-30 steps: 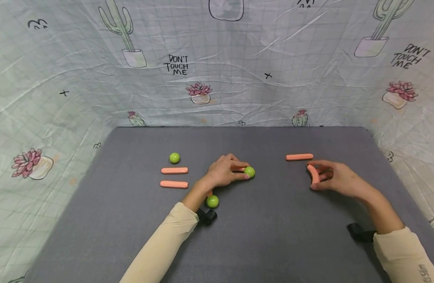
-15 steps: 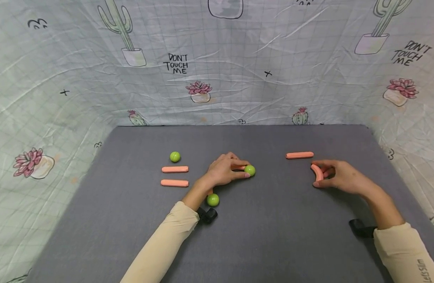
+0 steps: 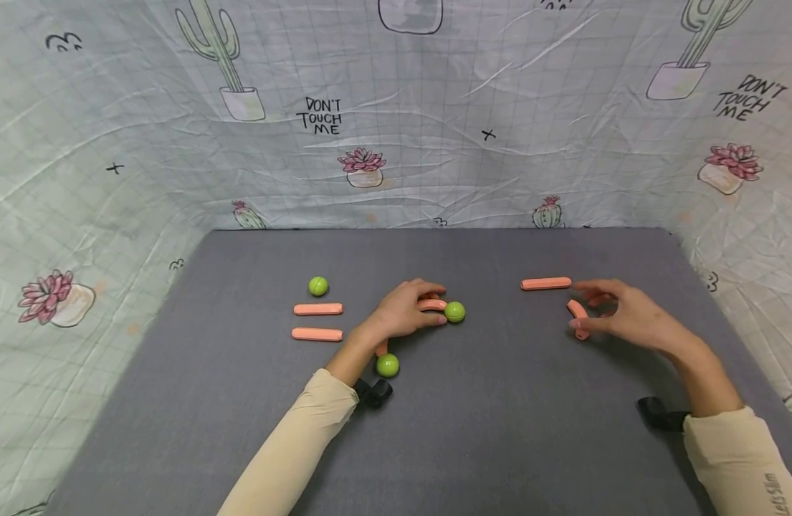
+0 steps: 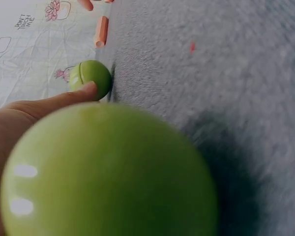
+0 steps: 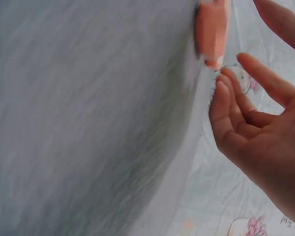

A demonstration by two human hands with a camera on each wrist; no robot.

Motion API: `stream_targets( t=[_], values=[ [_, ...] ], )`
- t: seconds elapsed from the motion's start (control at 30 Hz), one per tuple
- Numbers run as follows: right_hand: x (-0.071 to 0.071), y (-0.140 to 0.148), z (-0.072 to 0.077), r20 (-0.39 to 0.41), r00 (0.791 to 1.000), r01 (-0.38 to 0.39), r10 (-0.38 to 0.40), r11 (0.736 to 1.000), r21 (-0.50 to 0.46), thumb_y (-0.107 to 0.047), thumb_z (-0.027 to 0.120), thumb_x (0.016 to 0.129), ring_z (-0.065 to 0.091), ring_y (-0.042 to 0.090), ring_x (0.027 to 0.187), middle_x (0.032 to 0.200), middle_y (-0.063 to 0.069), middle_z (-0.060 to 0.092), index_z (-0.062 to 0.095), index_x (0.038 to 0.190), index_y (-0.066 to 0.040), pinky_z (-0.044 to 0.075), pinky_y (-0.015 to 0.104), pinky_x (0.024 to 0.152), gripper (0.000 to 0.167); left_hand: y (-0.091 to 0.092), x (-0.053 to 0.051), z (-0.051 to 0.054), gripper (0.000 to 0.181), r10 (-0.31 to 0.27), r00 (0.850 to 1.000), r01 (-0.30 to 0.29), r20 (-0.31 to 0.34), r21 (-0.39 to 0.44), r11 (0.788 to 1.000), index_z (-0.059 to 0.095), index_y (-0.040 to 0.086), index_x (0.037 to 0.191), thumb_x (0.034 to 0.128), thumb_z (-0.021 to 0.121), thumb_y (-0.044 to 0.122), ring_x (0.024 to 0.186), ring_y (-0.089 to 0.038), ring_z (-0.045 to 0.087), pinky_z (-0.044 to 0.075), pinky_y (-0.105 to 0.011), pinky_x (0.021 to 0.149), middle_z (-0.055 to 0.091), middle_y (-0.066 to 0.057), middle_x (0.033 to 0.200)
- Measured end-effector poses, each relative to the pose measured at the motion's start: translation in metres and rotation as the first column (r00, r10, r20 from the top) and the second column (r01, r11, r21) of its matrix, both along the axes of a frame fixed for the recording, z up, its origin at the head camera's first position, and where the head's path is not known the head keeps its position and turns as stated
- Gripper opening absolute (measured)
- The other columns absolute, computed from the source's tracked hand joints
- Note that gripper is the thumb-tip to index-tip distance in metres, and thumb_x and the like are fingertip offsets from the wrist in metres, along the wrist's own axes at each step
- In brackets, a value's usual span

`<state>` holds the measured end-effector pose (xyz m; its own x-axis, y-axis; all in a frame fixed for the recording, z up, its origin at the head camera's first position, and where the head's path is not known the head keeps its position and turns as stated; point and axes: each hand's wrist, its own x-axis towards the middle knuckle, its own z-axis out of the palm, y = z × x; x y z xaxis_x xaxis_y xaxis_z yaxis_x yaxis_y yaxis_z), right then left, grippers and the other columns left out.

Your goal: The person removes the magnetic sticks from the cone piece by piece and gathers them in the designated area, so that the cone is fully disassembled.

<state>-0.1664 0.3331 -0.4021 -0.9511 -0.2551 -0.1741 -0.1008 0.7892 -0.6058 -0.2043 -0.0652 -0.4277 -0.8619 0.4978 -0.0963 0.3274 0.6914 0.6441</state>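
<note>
Insp. of bench (image 3: 499, 430): grip change noted at both hands in the last half-sec. R. hand (image 3: 634, 319), toward the R. edge, had the curved orange stick (image 3: 578, 311) pinched btw. thumb and index; index is now raised clear, thumb and fingers wide apart. Stick appears to rest on the bench, slanted; thumb overlaps it — contact not confirmed. L. hand (image 3: 402, 309), abt. mid-bench, has drawn its fingertips back from the green ball (image 3: 455, 312); thumb and fingers now stand moderately apart w/ the second curved stick (image 3: 433, 305) in the gap, its outer end against the ball. Whether hidden fingers touch that stick, cannot tell. Left wrist view: thumb overlaps the ball's side, contact unclear. Judgement: ball and second curved stick look set as a joined pair; R. stick looks let go, but is unpaired. Remainder: near green ball (image 3: 388, 366) w/ an orange end (image 3: 382, 350) beside the L. wrist; far-left green ball (image 3: 318, 287) and two straight sticks (image 3: 317, 309) (image 3: 317, 335) in rows nr. the far-left corner; one lone straight stick (image 3: 546, 284) toward the far-right corner, just beyond the R. hand's fingertips.
</note>
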Motion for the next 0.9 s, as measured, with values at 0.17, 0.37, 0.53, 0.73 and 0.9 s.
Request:
stream_targets(
  t=[0.17, 0.37, 0.53, 0.73, 0.9],
  values=[
    [0.000, -0.020, 0.007, -0.042, 0.999, 0.004, -0.006, 0.999, -0.032, -0.041, 0.078, 0.094, 0.061, 0.029, 0.116, 0.139, 0.019, 0.060, 0.054, 0.150, -0.009, 0.051, 0.030, 0.082, 0.068, -0.004, 0.001, 0.000, 0.053, 0.022, 1.000, -0.021, -0.021, 0.018, 1.000, 0.064, 0.013, 0.143, 0.0946, 0.079, 0.029, 0.133, -0.028, 0.058, 0.046, -0.046, 0.112, 0.065, -0.008, 0.141],
    [-0.003, -0.047, 0.008, 0.010, 1.000, -0.006, 0.007, 0.989, -0.148, -0.037, 0.075, 0.098, 0.062, 0.016, 0.092, 0.132, 0.016, 0.061, 0.061, 0.145, -0.018, 0.051, 0.036, 0.052, 0.053, -0.009, 0.009, 0.001, 0.046, 0.086, 0.996, -0.085, -0.035, 0.022, 0.996, 0.067, 0.010, 0.138, 0.0960, 0.077, 0.025, 0.130, -0.029, 0.058, 0.047, -0.046, 0.111, 0.065, -0.011, 0.138],
    [-0.009, -0.067, 0.003, -0.032, 0.997, -0.071, 0.067, 0.984, -0.161, -0.031, 0.076, 0.098, 0.063, 0.011, 0.098, 0.124, 0.014, 0.068, 0.065, 0.140, -0.011, 0.052, 0.028, 0.060, 0.048, -0.013, 0.016, 0.002, 0.042, 0.139, 0.989, -0.139, -0.051, 0.000, 0.990, 0.069, 0.008, 0.134, 0.0963, 0.077, 0.024, 0.123, -0.029, 0.060, 0.049, -0.046, 0.106, 0.066, -0.012, 0.130],
    [-0.015, -0.089, -0.001, -0.071, 0.984, -0.172, 0.163, 0.975, -0.141, -0.023, 0.077, 0.097, 0.066, 0.017, 0.099, 0.113, 0.009, 0.072, 0.069, 0.131, -0.005, 0.053, 0.025, 0.081, 0.040, -0.018, 0.023, 0.003, 0.044, 0.174, 0.984, -0.174, -0.033, -0.001, 0.985, 0.069, 0.011, 0.134, 0.0946, 0.079, 0.027, 0.119, -0.028, 0.060, 0.050, -0.046, 0.104, 0.065, -0.010, 0.126],
    [-0.014, -0.106, -0.006, -0.041, 0.978, -0.206, 0.202, 0.965, -0.160, -0.022, 0.078, 0.096, 0.067, 0.017, 0.097, 0.109, 0.007, 0.072, 0.069, 0.130, -0.005, 0.052, 0.024, 0.081, 0.039, -0.020, 0.025, 0.005, 0.045, 0.178, 0.984, -0.178, -0.006, -0.008, 0.984, 0.068, 0.013, 0.136, 0.0945, 0.079, 0.028, 0.115, -0.025, 0.060, 0.051, -0.045, 0.102, 0.064, -0.008, 0.126]
  ],
)
